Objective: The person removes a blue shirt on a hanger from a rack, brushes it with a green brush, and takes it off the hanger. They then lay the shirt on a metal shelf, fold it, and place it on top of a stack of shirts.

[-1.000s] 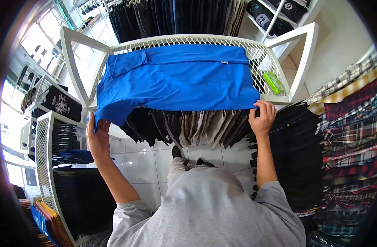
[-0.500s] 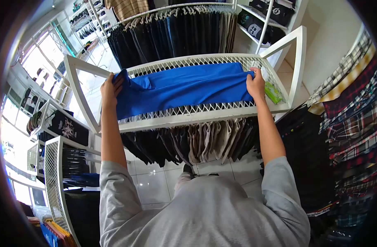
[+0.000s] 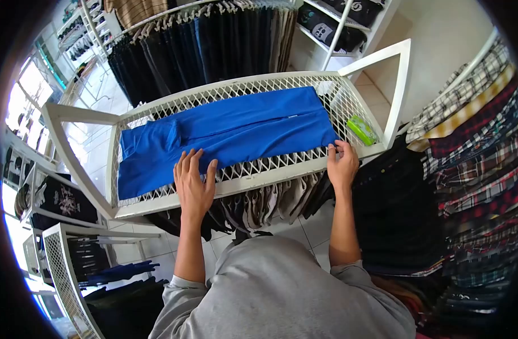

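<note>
A blue garment (image 3: 247,127), folded into a long strip, lies flat on the white mesh rack top (image 3: 259,179). Its left end is bunched into layered folds, and a small pale tag shows near the right. My left hand (image 3: 194,183) is open, fingers spread, at the garment's near edge left of the middle. At the near right corner, my right hand (image 3: 343,164) has its thumb and bent fingers closed on the cloth. To the right of the garment, a bright green packet (image 3: 362,130) rests on the mesh beside some clear plastic (image 3: 329,89).
White frame uprights rise at the left (image 3: 75,158) and right (image 3: 399,90) ends of the rack. Hanging trousers (image 3: 270,206) are below it, and a rail of dark trousers (image 3: 191,51) stands behind. Plaid shirts (image 3: 479,164) hang at the right.
My left hand has let go of the garment's left end and come toward me and rightward. The garment lies flatter. My right hand has moved down to its near corner. The view has shifted.
</note>
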`<state>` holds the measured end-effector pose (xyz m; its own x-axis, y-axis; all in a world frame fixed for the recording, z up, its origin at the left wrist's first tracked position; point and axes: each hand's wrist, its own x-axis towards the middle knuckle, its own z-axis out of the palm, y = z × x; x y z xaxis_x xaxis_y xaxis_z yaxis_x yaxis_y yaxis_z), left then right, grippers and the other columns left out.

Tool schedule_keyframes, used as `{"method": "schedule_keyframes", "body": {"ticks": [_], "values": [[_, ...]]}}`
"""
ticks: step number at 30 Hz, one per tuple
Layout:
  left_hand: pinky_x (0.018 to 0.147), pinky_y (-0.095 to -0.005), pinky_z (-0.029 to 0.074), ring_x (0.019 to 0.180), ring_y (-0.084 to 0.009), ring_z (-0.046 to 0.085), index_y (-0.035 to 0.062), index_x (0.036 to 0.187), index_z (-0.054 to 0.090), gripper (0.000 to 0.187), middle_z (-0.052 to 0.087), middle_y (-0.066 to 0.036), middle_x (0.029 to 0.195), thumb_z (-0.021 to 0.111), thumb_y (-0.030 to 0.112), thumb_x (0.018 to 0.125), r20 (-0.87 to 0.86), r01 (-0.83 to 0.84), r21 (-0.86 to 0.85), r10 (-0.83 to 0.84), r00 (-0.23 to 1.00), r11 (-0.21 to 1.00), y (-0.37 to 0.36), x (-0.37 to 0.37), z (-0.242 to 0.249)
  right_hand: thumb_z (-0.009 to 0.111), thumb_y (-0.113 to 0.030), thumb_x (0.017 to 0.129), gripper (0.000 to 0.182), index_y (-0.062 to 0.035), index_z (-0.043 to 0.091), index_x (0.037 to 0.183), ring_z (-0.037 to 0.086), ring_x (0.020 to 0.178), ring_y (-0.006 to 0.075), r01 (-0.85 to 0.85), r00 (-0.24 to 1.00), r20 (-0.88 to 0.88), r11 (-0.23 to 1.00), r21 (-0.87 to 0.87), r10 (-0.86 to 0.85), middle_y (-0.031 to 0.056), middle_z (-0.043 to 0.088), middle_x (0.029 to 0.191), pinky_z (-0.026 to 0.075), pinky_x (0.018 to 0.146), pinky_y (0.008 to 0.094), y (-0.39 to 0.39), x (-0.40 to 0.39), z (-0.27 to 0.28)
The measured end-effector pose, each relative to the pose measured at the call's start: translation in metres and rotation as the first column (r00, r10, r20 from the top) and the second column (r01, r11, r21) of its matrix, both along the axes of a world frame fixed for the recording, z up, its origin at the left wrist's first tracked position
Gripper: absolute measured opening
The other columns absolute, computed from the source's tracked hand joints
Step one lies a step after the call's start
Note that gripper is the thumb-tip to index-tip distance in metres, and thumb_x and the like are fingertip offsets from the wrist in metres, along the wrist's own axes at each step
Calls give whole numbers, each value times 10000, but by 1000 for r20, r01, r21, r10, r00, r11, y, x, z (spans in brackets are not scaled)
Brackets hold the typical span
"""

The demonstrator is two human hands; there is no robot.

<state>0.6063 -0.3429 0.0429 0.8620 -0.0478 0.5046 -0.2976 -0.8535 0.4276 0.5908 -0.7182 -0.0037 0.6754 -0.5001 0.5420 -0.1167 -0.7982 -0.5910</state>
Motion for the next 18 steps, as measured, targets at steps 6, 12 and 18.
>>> {"method": "schedule_keyframes", "body": {"ticks": [6,12,18], "values": [[1204,-578,230,1456,-405,387,51,1456,530,602,481,-244,1513,571,449,1006,-184,-92,111,112,977,990,16,15,-12,761,-240,884,211,-65,688,976,633,896,320,29,998,-55,999,-17,-29,108,666,918,485,825,455,-2,11,1],[1225,-595,157,1520,-366,289,86,1521,471,669,381,-207,1603,549,502,1003,-249,-95,196,143,958,976,18,14,-16,704,-220,944,199,-30,659,980,648,911,345,-17,998,-63,995,98,23,154,667,986,501,817,443,-32,24,31],[1231,-600,125,1536,-361,260,99,1549,431,683,357,-199,1621,568,479,999,-265,-75,223,134,955,972,20,13,-15,660,-180,952,111,-106,635,1031,613,1017,380,167,975,-105,961,-220,-194,138,620,1108,486,839,502,-7,23,18]]}}
